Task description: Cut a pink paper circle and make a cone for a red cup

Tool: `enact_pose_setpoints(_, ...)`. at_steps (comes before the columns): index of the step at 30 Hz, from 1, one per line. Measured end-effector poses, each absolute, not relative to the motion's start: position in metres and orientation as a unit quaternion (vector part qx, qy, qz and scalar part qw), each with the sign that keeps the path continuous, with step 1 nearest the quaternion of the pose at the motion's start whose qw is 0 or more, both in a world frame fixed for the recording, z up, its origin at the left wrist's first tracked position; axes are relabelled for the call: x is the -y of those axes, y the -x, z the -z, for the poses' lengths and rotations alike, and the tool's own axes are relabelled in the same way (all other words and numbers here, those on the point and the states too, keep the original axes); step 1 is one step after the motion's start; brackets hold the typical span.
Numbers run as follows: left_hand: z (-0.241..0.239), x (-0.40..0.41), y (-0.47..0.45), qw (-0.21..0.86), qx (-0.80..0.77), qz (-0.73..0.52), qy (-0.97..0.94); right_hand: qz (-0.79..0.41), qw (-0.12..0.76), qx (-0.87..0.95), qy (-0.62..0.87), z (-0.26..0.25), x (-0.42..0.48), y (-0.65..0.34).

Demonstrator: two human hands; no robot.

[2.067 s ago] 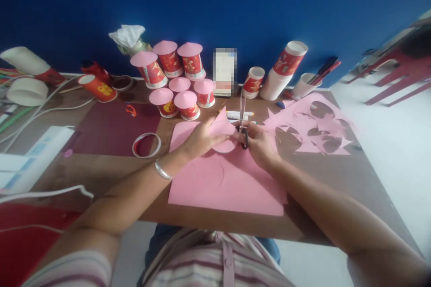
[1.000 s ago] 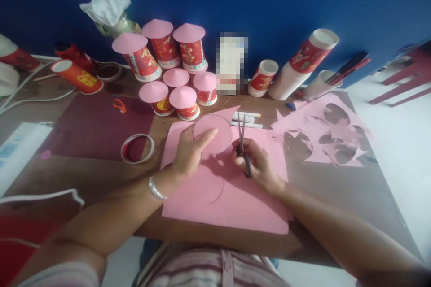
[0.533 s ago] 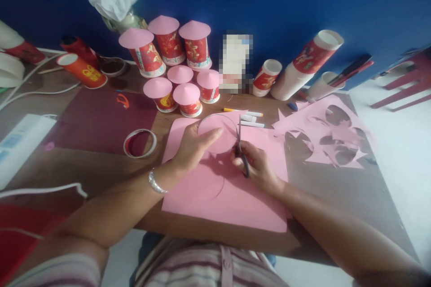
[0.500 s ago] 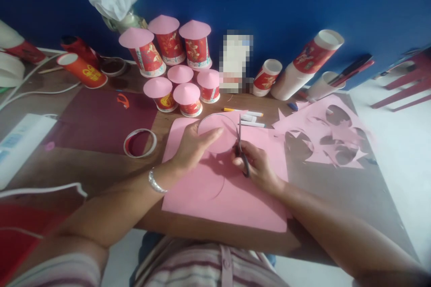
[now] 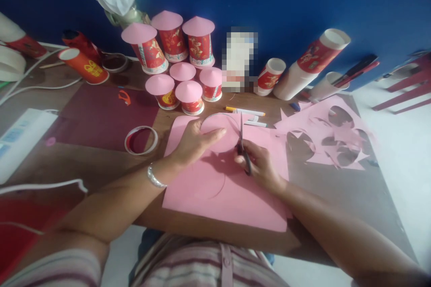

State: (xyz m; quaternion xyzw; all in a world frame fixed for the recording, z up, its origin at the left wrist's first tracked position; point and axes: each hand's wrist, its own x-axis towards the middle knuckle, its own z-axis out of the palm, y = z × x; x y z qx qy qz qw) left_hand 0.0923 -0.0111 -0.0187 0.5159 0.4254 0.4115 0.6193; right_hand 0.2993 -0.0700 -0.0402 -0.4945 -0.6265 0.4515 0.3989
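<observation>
**Head view.** My left hand (image 5: 193,143) is clamped on the pink disc (image 5: 218,132). The thumb lies across its upper face and the other fingers are hidden beneath, so the half-freed circle is raised off the pink sheet (image 5: 215,202). My right hand (image 5: 261,166) is closed through the handles of the scissors (image 5: 242,141). Their blades point away from me and meet the disc's right edge; they look nearly together, though blur keeps me from being sure. The two hands sit close, parted only by the disc. The sheet lies flat on the table (image 5: 101,170) just in front of me, with a drawn arc (image 5: 220,186) below my hands. Farther off are a tape roll (image 5: 141,140) to the left, markers (image 5: 245,111) just beyond the blade tips, capped cups (image 5: 188,96) near the wall, and a scrap sheet (image 5: 323,139) full of round holes to the right.

To cut this curve well, I judge that the left hand should turn the paper into the blades while the scissors hold one heading. Short bites from the throat of the blades suit it, with the thumb back from the line and the disc taut so the edge does not tear
</observation>
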Motion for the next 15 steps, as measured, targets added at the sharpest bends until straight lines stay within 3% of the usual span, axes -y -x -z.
enact_pose_setpoints(15,0.0171,0.0116,-0.0938,0.608,-0.425,-0.418,-0.524,-0.449,0.396,0.627,0.498,0.0401,0.0694,-0.2986)
